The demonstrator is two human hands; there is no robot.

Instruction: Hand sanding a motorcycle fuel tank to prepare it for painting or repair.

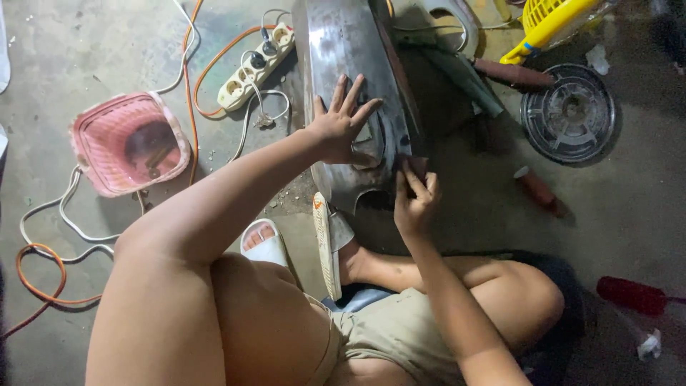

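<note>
A long curved grey metal panel (pixel 336 43) lies on the concrete floor in front of me. My left hand (pixel 341 123) rests flat on it with the fingers spread, pressing near a recessed part. My right hand (pixel 414 196) pinches a small dark piece, likely sandpaper (pixel 414 166), against the panel's right edge. I am sitting on the floor with my knees drawn up, wearing white sandals (pixel 266 243).
A pink plastic basket (pixel 128 143) stands at the left. A white power strip (pixel 256 66) with white and orange cables lies behind it. A round clear lid (pixel 568 114), a yellow basket (pixel 550 18) and a red-handled tool (pixel 632 294) lie to the right.
</note>
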